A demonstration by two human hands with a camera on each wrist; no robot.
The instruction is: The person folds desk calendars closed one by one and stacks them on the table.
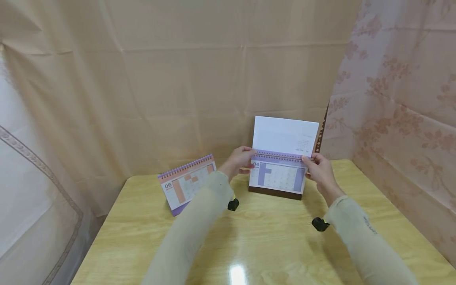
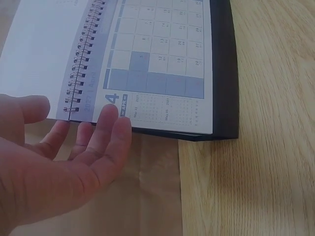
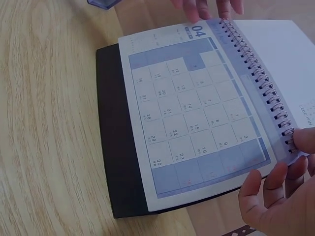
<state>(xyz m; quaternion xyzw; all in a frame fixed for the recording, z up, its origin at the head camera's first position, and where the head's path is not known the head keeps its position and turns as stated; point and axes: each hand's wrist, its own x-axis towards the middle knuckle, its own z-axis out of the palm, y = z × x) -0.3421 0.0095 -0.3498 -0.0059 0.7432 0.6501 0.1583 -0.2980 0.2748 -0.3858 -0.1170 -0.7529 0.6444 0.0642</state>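
A desk calendar (image 1: 279, 176) with a purple April page and a dark base stands upright toward the table's back right. Its white leaf (image 1: 285, 134) is raised above the spiral binding (image 3: 261, 81). My left hand (image 1: 241, 160) holds the calendar's left edge at the binding, thumb by the white leaf in the left wrist view. At the binding's other end, my right hand (image 1: 320, 170) grips the calendar, its thumb (image 3: 304, 140) over the last coils and its fingers curled at the side edge. Part of both hands' fingers is hidden behind the calendar in the head view.
A second desk calendar (image 1: 189, 180), with an orange page marked 06 and a purple base, stands to the left, partly behind my left forearm. Beige cloth (image 1: 178, 99) hangs behind the wooden table (image 1: 263, 245); a flowered curtain (image 1: 402, 118) hangs at the right.
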